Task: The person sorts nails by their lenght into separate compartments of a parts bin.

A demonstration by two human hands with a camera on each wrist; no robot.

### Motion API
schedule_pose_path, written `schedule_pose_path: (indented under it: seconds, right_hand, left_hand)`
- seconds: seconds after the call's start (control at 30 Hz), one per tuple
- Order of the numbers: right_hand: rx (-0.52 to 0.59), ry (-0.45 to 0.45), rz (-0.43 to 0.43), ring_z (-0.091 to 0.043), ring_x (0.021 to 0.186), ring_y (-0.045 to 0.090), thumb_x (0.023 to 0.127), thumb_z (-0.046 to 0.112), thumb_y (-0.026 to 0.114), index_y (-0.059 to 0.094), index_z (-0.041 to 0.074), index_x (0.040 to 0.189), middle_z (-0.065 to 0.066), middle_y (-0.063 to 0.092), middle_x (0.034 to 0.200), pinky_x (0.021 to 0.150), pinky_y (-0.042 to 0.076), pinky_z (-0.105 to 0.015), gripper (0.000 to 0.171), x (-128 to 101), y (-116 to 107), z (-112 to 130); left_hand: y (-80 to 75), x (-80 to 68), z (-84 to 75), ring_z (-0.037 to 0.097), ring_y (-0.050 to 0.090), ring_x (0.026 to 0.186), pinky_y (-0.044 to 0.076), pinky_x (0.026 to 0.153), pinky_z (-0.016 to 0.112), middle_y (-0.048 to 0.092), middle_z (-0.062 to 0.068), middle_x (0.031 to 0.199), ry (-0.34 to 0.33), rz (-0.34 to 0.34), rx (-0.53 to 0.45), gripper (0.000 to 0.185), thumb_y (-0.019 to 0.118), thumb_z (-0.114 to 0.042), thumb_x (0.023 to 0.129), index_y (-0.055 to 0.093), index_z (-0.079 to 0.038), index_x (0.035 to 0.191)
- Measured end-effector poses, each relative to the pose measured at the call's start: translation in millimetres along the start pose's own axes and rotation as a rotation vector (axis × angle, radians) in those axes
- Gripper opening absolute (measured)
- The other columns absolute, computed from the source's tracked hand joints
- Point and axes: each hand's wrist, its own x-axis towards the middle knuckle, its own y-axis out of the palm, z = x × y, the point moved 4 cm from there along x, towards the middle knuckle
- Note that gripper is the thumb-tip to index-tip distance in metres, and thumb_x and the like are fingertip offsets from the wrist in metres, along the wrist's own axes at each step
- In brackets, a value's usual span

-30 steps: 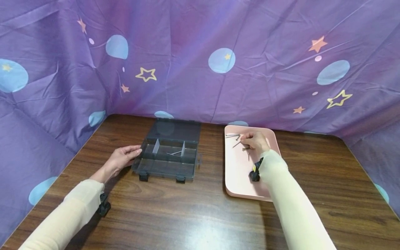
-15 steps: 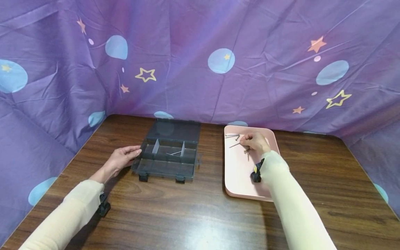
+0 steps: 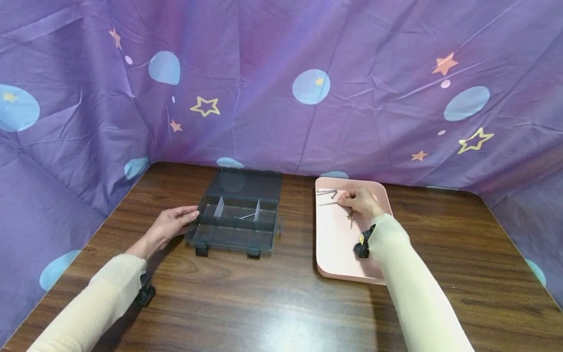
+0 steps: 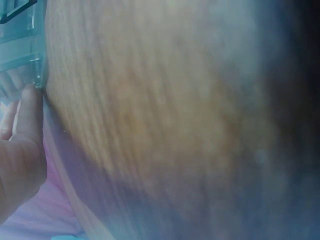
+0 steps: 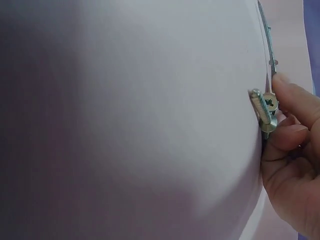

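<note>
In the head view my left hand (image 3: 169, 227) touches the left side of a translucent dark organizer box (image 3: 237, 234), its fingers nearly straight. The left wrist view shows a fingertip against the box's corner (image 4: 37, 75). The box's lid (image 3: 244, 185) lies back; a few thin screws (image 3: 245, 216) lie in its middle rear compartment between two dividers. Over the pink tray (image 3: 336, 249) my right hand (image 3: 360, 201) pinches the end of a long screw (image 3: 327, 203) between thumb and forefinger. Other screws (image 5: 265, 107), one with a cross-slot head, lie right beside those fingers.
More screws (image 3: 327, 191) lie in the tray's rear left corner. The brown wooden table (image 3: 228, 303) runs between box and tray. A purple curtain (image 3: 264, 132) with stars hangs along the table's back and sides.
The screw in my right hand has swung from slanting to almost level, its free end pointing left. The loose screws below the hand have shifted slightly. My left hand and the box stay put.
</note>
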Motion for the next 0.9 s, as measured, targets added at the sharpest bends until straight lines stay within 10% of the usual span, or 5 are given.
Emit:
schedule_pose_path:
  seconds: [0.9]
  right_hand:
    - [0.197, 0.093, -0.058, -0.004, 0.057, 0.046, 0.092, 0.006, 0.057, 0.054, 0.009, 0.077, 0.007, 0.051, 0.061, 0.053, 0.040, -0.016, 0.015, 1.4, -7.2, -6.2]
  left_hand:
    - [-1.4, 0.8, 2.6, 0.025, 0.042, 0.126, 0.041, 0.104, 0.039, 0.038, 0.023, 0.144, -0.009, -0.016, 0.009, 0.055, 0.050, -0.028, 0.098, 0.037, 0.004, 0.141]
